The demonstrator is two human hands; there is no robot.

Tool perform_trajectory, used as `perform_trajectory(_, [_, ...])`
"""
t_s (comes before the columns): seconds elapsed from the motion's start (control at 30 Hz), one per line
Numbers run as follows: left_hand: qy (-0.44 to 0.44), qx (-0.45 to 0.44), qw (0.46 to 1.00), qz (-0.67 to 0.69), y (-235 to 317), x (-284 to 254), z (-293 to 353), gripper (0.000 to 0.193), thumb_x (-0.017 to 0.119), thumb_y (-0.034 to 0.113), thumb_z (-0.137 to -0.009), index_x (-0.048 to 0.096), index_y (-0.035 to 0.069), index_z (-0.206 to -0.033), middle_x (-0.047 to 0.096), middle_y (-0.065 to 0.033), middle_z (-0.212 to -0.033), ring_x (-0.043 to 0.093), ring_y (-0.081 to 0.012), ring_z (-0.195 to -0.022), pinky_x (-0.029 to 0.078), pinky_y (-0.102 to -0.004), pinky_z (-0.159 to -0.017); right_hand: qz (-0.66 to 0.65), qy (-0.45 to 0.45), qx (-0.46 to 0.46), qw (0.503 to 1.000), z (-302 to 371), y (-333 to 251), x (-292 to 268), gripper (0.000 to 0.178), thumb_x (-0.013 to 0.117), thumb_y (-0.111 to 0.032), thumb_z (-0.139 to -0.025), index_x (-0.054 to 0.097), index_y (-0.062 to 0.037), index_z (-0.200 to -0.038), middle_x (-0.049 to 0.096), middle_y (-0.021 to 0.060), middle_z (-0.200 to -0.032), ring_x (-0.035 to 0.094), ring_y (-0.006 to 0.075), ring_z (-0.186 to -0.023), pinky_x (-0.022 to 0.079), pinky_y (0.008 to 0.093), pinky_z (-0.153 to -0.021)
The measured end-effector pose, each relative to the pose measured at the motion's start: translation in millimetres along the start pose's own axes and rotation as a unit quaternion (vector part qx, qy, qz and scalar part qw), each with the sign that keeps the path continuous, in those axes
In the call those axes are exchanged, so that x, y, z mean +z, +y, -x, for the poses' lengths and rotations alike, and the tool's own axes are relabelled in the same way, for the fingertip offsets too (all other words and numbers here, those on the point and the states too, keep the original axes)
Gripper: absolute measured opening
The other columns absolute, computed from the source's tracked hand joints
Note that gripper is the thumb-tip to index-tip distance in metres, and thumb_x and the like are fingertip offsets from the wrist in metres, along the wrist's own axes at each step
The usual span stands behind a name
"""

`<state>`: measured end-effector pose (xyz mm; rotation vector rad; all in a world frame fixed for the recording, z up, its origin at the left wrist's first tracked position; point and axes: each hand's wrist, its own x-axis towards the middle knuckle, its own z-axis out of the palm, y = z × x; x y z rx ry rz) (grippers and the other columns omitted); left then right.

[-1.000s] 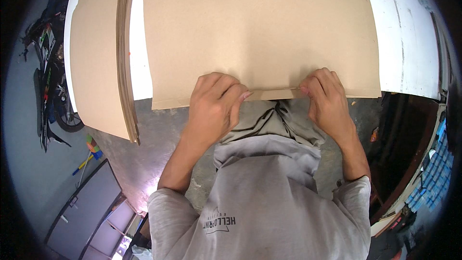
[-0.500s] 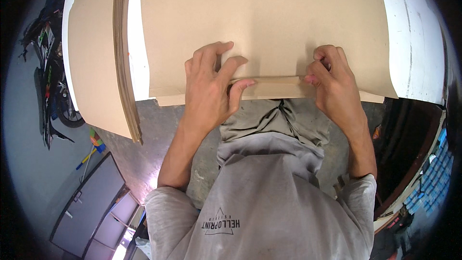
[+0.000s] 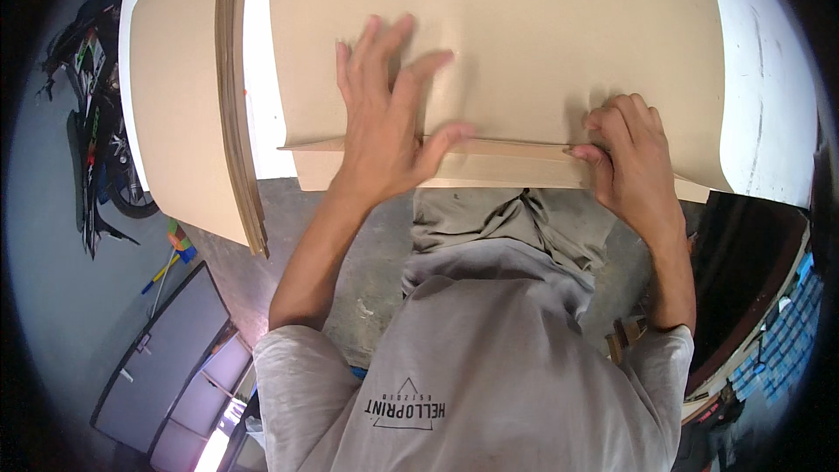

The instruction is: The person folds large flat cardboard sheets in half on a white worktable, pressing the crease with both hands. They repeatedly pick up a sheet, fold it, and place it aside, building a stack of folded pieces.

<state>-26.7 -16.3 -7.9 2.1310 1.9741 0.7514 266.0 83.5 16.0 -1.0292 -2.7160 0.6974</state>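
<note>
A large brown cardboard sheet [image 3: 542, 44] lies in front of me, with a narrow flap [image 3: 516, 168] along its near edge folded upward and standing partly raised. My left hand [image 3: 384, 127] is open over the left part of the sheet, its fingers spread and slightly blurred. Its thumb points right, by the fold line. My right hand [image 3: 636, 157] has curled fingers and pinches the raised edge of the flap between thumb and fingers, right of the middle. The palm sides of both hands are hidden.
A thick stack of brown cardboard sheets [image 3: 179, 96] sits at the left on the white table [image 3: 769, 96]. Beyond it a motorcycle [image 3: 105, 140] stands on the floor. A grey cabinet [image 3: 157, 367] is at lower left. Blue checked cloth [image 3: 773, 341] shows at the right.
My left hand has moved away from me and spread its fingers. The flap's left end now stands higher. My right hand has shifted slightly right, still at the edge.
</note>
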Motion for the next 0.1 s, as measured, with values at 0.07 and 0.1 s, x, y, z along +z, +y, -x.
perform_trajectory(0.07, [0.005, -0.071, 0.997, 0.009, -11, 15, 2, 0.078, 0.078, 0.054, -0.09, 0.051, 0.016, -0.153, 0.032, -0.0276, -0.168, 0.024, -0.0488, -0.159, 0.006, -0.0648, -0.13, 0.011, 0.008, -0.017, 1.0, 2, 5, 3, 0.028, 0.08, -0.015, -0.084, 0.065, -0.0069, -0.107, 0.058, 0.0109, -0.105, 0.057, 0.0326, -0.102, 0.042, 0.0471, -0.084])
perform_trajectory(0.1, [-0.048, -0.08, 0.994, -0.053, -13, 23, 4, 0.09, 0.078, 0.064, -0.085, 0.049, 0.019, -0.156, 0.025, -0.0246, -0.172, 0.018, -0.0467, -0.161, 0.008, -0.0765, -0.123, 0.014, 0.013, -0.026, 0.999, 2, 7, 5, 0.028, 0.079, -0.015, -0.086, 0.065, -0.0075, -0.108, 0.059, 0.0107, -0.106, 0.057, 0.0325, -0.103, 0.042, 0.0473, -0.084])
